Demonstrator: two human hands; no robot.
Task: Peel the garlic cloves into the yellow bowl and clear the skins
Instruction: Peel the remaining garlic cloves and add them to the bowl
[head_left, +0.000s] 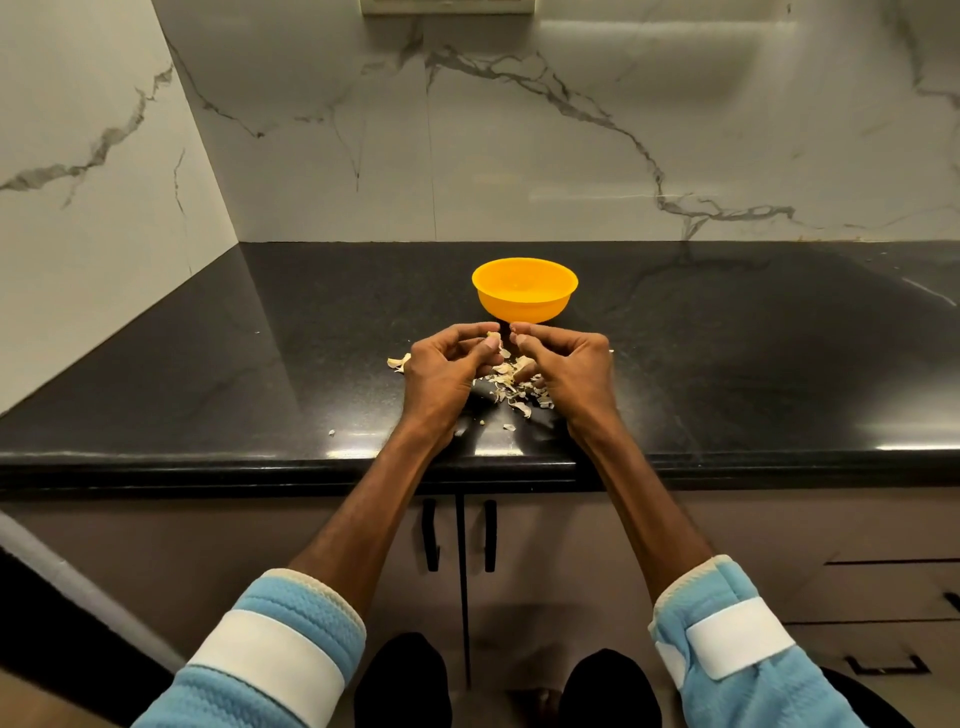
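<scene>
**Fingers (472, 329) curled in, tips nearly meeting**

The left hand (447, 366) has its fingers bent inward, and its thumb pinches a small pale garlic clove (493, 341). The right hand (569, 364) is curled too, thumb and forefinger closed tip to tip just beside the clove; whether they hold anything cannot be told. Both hands are above a loose heap of skins (511, 387) on the black counter (260, 364). The yellow bowl (524, 306) stands upright just behind the hands.
</scene>
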